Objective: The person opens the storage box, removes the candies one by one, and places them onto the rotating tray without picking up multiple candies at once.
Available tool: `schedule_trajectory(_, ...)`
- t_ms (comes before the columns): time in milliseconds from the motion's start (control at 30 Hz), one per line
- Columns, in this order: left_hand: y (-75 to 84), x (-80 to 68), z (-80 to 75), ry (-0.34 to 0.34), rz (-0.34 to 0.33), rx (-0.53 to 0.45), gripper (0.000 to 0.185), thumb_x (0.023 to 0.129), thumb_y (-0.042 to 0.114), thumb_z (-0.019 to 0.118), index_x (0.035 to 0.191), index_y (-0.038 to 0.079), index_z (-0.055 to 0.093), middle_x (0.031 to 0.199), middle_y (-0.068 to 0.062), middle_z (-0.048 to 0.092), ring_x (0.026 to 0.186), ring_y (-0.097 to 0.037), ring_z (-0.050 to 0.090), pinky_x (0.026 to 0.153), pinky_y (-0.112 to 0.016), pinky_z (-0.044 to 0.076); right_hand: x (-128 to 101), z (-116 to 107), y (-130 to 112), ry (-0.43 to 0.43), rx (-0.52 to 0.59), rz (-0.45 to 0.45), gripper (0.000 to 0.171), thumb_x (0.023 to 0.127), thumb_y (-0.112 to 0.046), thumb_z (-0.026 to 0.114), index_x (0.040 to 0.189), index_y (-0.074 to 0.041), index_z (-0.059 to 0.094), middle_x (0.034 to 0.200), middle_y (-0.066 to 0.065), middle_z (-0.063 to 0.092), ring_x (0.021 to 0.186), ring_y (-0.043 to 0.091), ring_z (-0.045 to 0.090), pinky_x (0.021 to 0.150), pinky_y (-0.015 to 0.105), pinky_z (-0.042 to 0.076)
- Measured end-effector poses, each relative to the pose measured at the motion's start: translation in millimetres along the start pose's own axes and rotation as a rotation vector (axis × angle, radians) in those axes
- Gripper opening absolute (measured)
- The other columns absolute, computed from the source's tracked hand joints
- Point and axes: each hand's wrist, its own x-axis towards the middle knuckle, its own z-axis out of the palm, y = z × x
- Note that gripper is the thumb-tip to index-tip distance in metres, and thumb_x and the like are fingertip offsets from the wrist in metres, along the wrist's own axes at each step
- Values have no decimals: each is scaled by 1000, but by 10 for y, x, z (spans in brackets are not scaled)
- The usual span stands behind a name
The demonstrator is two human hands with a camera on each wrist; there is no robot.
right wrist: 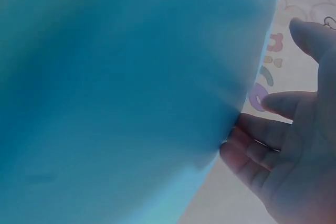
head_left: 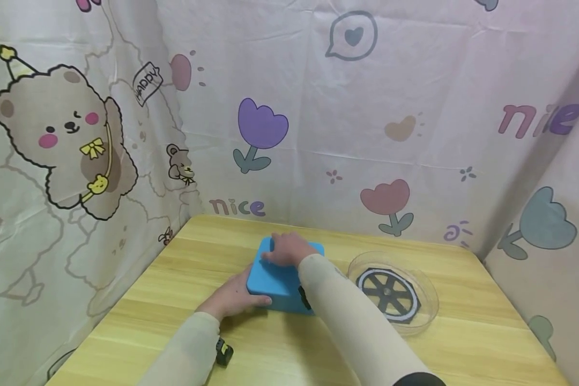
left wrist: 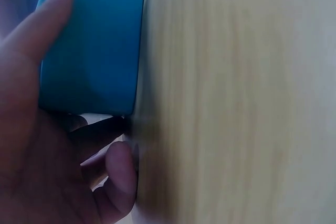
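Rounded bright-blue box [head_left: 282, 279], smooth plastic by the look, sits flat on the light wooden worktop [head_left: 463, 343], mid-depth, left of centre, closer to the far edge than the near one. Both hands on it. Left hand [head_left: 234, 300] wraps the near-left corner: thumb up the blue side wall, other fingers curled low by the base where it meets the wood, per left wrist view. Right hand [head_left: 289, 249] lies on top toward the far edge, fingers bent over the top surface; right wrist view is nearly all blue with fingers at the edge, so I'd call it a light grip, can't tell how firm. Progress, my read: box is held but not lifted or opened, no gap or seam visible, so everything is still to do. Just right of it, apart, a clear round plastic dish [head_left: 429, 289] holding a black spoked wheel part [head_left: 388, 295]. Room: open wood to the left and along the near edge; far edge and sides closed by the cartoon-print fabric backdrop [head_left: 318, 107].
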Motion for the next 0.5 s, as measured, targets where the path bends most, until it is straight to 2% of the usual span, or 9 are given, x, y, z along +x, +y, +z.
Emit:
schedule_trajectory(133,-10,-3,-4,4,5,-6,114,79,53,83,164,20,14,149,-13,48,129,-33,53,105,-58,39,91,-49,-27,4,-33,8,77,92,-67,55,154,-21,45,145,7,56,129,28,54,106,47,43)
schedule_trajectory(233,-2,-15,-2,0,2,-7,114,79,54,82,164,21,14,150,-13,47,130,-34,52,106,-59,38,147,-66,-14,10,-19,21,73,91,-66,57,149,-21,53,140,4,60,121,25,58,102,46,46)
schedule_trajectory(367,15,-41,-1,-3,-6,0,113,79,56,82,163,19,16,149,-13,48,129,-33,52,105,-59,39,227,-73,17,-6,26,39,58,91,-64,59,124,-17,71,108,2,70,95,21,62,86,41,51)
schedule_trajectory(433,18,-46,1,0,-8,10,112,79,57,82,163,18,18,147,-12,50,127,-32,53,105,-59,39,269,-88,33,-14,44,39,53,92,-63,60,112,-16,74,93,1,67,86,20,60,79,39,49)
schedule_trajectory(500,23,-47,0,5,-3,20,112,79,58,81,162,17,19,146,-12,51,126,-32,55,103,-59,40,315,-112,50,-20,60,39,51,93,-62,60,106,-15,74,87,0,64,82,20,59,76,39,48)
